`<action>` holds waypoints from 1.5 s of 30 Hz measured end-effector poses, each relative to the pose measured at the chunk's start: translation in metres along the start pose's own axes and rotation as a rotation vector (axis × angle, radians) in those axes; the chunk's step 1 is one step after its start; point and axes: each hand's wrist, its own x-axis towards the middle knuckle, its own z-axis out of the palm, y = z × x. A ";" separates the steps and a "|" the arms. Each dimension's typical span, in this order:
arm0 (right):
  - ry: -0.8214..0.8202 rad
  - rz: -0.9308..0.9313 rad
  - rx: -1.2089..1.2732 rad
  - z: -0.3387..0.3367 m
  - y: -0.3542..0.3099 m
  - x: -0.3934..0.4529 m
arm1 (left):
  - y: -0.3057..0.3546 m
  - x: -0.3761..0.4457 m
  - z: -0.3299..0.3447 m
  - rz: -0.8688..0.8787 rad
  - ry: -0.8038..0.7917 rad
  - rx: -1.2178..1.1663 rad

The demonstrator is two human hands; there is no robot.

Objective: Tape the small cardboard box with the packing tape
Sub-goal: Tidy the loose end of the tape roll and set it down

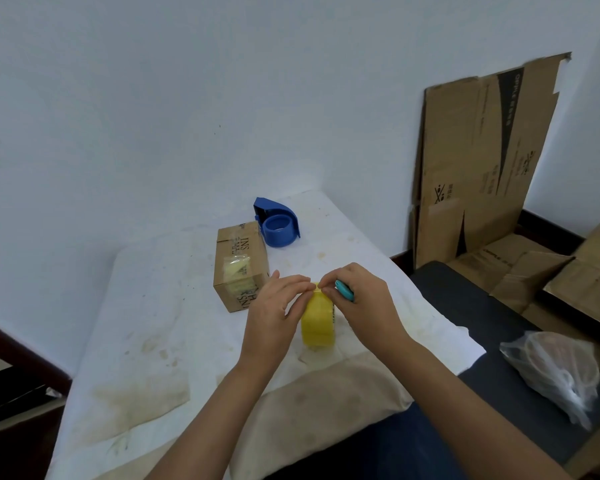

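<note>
A yellow roll of packing tape (317,323) stands on edge on the white-covered table (153,306). My left hand (274,313) and my right hand (357,303) both pinch the top of the roll with their fingertips. The right hand also holds a small teal tool (345,290) against its palm. The small cardboard box (240,263) lies just beyond the left hand, with old tape patches on its top. It is apart from both hands.
A blue tape dispenser (277,224) sits behind the box near the wall. Flattened cardboard sheets (478,161) lean on the wall at right, more cartons (568,271) lie below them. A clear plastic bag (555,372) rests on a dark surface at the right.
</note>
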 end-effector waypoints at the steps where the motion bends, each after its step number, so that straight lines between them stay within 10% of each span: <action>1: 0.004 -0.004 0.004 0.000 0.001 -0.001 | 0.000 0.000 0.000 0.009 0.007 0.016; 10: 0.099 0.067 0.088 0.001 0.003 -0.003 | 0.004 -0.003 0.002 -0.028 -0.040 0.110; 33: -0.152 0.323 0.461 0.004 -0.006 -0.018 | 0.021 0.011 -0.017 -0.981 -0.262 -0.761; 45: -0.212 0.585 0.528 0.007 -0.019 -0.017 | 0.021 0.002 -0.022 -0.974 -0.275 -0.858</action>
